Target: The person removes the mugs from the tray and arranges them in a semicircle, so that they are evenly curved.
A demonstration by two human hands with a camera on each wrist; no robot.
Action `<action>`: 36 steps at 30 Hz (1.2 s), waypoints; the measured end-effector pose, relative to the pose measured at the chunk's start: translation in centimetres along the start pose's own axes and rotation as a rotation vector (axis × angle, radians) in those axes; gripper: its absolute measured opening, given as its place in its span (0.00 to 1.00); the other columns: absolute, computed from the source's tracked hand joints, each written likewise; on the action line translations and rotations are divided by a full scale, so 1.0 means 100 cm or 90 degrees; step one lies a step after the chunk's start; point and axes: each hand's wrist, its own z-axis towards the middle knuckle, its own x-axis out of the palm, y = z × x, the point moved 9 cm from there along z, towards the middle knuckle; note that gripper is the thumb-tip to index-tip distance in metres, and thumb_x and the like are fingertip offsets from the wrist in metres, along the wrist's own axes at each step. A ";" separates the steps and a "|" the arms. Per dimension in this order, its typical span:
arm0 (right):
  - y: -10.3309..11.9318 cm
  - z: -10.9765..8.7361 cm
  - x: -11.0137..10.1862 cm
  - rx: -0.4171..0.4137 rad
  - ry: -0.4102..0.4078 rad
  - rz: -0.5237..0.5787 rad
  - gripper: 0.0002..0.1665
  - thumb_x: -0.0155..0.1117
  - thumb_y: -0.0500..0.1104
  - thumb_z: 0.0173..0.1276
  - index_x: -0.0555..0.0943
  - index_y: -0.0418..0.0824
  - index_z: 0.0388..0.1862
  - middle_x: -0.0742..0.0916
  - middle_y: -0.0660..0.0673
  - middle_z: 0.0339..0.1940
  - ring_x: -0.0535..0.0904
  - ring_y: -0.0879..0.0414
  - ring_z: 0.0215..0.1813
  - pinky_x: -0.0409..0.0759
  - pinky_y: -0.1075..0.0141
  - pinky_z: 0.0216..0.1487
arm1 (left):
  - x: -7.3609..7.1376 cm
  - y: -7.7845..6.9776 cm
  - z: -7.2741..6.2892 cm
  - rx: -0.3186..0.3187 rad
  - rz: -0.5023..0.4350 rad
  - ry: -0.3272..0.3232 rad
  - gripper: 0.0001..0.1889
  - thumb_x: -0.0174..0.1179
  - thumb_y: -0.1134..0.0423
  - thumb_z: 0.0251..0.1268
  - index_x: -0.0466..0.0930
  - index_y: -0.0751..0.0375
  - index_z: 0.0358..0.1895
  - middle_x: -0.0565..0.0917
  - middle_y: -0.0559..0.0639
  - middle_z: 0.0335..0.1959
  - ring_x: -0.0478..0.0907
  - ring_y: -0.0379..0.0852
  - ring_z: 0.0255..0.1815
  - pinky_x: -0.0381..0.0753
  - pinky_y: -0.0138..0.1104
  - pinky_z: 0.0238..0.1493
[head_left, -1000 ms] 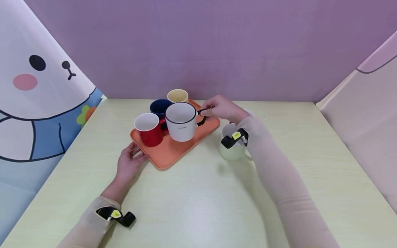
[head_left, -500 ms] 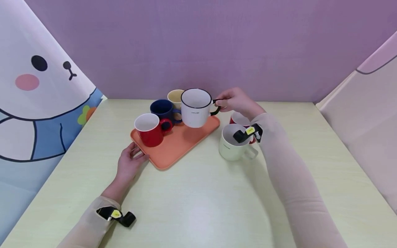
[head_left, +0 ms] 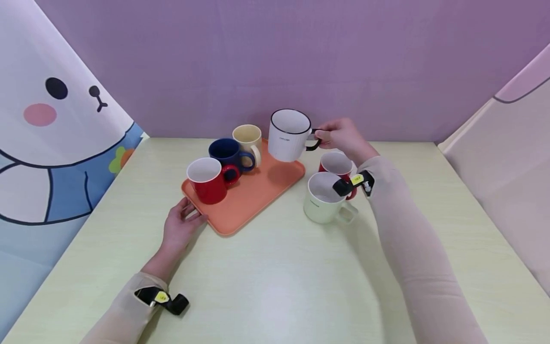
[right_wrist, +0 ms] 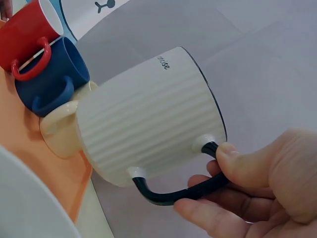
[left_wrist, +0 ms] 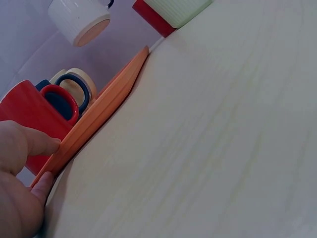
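Note:
My right hand (head_left: 343, 136) pinches the black handle of a white mug (head_left: 287, 141) with a black rim, holding it in the air above the far right end of an orange tray (head_left: 258, 200). In the right wrist view the ribbed side of that mug (right_wrist: 153, 119) shows, thumb and fingers round its handle. My left hand (head_left: 180, 229) grips the tray's near left edge, with fingers above and below the rim in the left wrist view. On the tray stand a red mug (head_left: 208, 184), a dark blue mug (head_left: 225, 152) and a cream mug (head_left: 248, 136), in a row.
Right of the tray, a pale green mug (head_left: 322, 205) stands on the light wooden table (head_left: 275, 286). Just behind it is a second red mug (head_left: 336, 163), partly hidden. A purple backdrop (head_left: 301, 62) rises at the table's far edge.
My right hand has lifted the white mug up and carried it right and away, from over the middle of the tray to over its far right end. The left hand stays put.

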 end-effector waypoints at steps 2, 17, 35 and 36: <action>-0.003 0.000 -0.006 -0.005 -0.018 0.009 0.18 0.58 0.36 0.75 0.78 0.25 0.57 0.82 0.34 0.53 0.81 0.52 0.43 0.85 0.65 0.52 | 0.000 0.000 0.000 -0.002 -0.001 0.000 0.42 0.60 0.74 0.68 0.46 0.67 0.79 0.64 0.69 0.71 0.70 0.64 0.67 0.77 0.30 0.58; -0.027 -0.005 -0.050 0.003 -0.123 0.065 0.20 0.58 0.38 0.75 0.76 0.23 0.58 0.81 0.37 0.50 0.81 0.52 0.48 0.85 0.70 0.50 | -0.001 0.002 0.002 -0.003 -0.005 -0.007 0.42 0.60 0.74 0.68 0.46 0.66 0.79 0.64 0.69 0.71 0.70 0.64 0.67 0.77 0.29 0.58; -0.066 -0.018 -0.093 0.012 -0.193 0.036 0.23 0.58 0.40 0.75 0.75 0.24 0.61 0.80 0.42 0.47 0.80 0.59 0.42 0.84 0.75 0.45 | -0.001 0.003 0.004 0.004 -0.007 -0.008 0.41 0.60 0.75 0.68 0.46 0.68 0.79 0.65 0.69 0.70 0.70 0.64 0.67 0.78 0.28 0.56; -0.068 -0.018 -0.095 0.008 -0.198 0.036 0.22 0.58 0.39 0.75 0.75 0.23 0.59 0.81 0.43 0.45 0.80 0.60 0.41 0.84 0.75 0.44 | -0.001 0.002 0.004 0.004 -0.008 -0.006 0.42 0.60 0.75 0.68 0.46 0.68 0.79 0.65 0.69 0.70 0.70 0.64 0.67 0.78 0.28 0.56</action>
